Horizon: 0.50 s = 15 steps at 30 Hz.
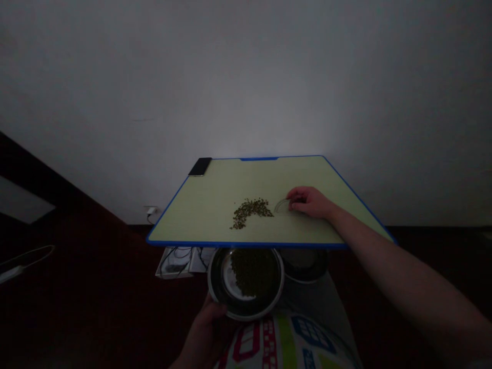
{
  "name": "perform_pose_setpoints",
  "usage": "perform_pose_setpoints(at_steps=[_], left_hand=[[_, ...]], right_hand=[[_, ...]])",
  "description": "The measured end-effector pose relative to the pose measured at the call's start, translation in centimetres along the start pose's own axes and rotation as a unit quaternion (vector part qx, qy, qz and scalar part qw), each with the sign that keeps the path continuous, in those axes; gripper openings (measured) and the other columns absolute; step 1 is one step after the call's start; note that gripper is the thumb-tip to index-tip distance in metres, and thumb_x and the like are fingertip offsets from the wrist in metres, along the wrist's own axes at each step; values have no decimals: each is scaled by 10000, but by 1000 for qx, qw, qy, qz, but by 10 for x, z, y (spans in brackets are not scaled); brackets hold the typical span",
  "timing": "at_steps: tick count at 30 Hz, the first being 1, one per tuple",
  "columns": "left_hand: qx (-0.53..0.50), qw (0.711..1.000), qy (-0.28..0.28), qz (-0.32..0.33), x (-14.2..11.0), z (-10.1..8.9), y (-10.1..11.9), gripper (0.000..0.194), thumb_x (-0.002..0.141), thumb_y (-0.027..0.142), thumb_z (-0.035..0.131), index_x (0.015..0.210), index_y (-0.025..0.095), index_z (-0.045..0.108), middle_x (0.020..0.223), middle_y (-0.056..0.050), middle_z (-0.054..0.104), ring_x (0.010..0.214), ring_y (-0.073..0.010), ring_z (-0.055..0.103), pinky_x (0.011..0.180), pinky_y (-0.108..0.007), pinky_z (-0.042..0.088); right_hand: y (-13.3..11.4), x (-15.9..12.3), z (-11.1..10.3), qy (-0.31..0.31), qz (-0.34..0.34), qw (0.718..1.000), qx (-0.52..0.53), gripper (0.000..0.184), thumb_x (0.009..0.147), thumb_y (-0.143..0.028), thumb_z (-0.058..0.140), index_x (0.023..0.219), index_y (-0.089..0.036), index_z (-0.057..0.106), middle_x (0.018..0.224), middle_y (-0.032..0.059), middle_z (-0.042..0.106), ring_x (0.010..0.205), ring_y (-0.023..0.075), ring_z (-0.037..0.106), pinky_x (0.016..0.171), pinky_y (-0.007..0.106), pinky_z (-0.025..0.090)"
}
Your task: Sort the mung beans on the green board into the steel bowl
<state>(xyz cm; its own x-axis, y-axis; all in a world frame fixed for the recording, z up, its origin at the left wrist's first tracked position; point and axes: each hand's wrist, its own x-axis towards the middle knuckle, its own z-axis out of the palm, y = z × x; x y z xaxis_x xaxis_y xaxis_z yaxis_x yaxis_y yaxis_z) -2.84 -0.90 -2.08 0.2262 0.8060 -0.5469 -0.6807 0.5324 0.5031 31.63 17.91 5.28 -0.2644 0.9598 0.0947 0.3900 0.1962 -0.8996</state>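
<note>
My right hand (311,202) is above the pale tabletop (226,182), its fingers closed on a clear, curved-edged piece (281,204) whose exact kind I cannot make out. Just left of that piece, small brown-green grains (251,207) lie scattered in a bent patch. Below the table's front edge, my left hand (205,320) grips the near left rim of a round metal bowl (282,287). More of the dark grains (255,271) cover much of the bowl's bottom, leaving shiny metal bare on the left.
A black phone (200,166) lies at the table's far left corner. Partly under the table, a second bowl (307,279) sits right of the first. White boxes with cables (175,261) are below left. The wall (261,77) stands behind the table.
</note>
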Motion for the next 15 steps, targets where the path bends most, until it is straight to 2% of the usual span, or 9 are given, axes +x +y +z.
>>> perform_pose_setpoints(at_steps=[6,11,15], left_hand=[[3,1000,-6,-5,2,-3,-1,682,645,32,617,1294,239,608,953,-57,807,944,-309,739,972,-533,523],[0,999,-41,-1,0,2,-1,723,653,33,611,1333,275,580,1030,-55,802,1051,-320,707,997,-519,510],[-2,999,-32,-2,0,-1,-2,732,660,33,612,1345,287,568,1066,-48,795,1064,-312,704,1002,-504,512]], right_hand=[[-1,-1,2,-1,-20,999,-39,262,655,-265,669,906,-190,657,728,21,738,692,176,695,682,294,535],[-1,-1,4,-1,-25,998,-65,254,683,-273,663,923,-187,670,714,18,725,669,173,683,661,290,535],[0,0,4,13,-32,995,-88,256,700,-275,649,937,-183,670,702,17,707,645,167,660,638,287,522]])
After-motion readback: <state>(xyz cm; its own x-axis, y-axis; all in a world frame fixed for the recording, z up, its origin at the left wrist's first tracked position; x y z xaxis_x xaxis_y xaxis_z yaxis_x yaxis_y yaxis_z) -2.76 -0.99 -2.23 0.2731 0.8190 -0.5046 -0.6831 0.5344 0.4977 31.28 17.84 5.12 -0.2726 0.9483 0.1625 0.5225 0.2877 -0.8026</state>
